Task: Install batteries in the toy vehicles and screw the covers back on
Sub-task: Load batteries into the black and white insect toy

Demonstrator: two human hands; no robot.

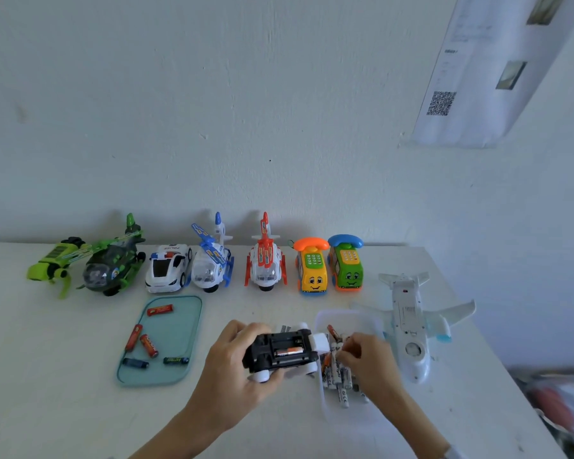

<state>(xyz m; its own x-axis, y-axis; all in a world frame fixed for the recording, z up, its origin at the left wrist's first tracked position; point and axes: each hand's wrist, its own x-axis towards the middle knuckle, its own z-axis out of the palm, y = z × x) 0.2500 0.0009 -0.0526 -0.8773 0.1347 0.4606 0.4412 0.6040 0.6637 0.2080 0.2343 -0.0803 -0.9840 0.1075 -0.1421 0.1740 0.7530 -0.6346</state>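
My left hand (232,356) grips an upside-down toy car (280,351) with a black underside and white wheels. Its battery bay is uncovered, and one orange-and-silver battery (289,352) lies inside. My right hand (362,356) reaches into a clear tray (348,318) of several silver batteries (340,382), and its fingertips pinch one of them. A white toy airplane (411,329) lies belly up to the right of the tray.
Along the wall stand a green robot toy (52,265), a green helicopter (111,263), a police car (168,268), a blue helicopter (212,260), a red helicopter (265,261) and two phone cars (328,265). A teal tray (186,326) holds several loose batteries.
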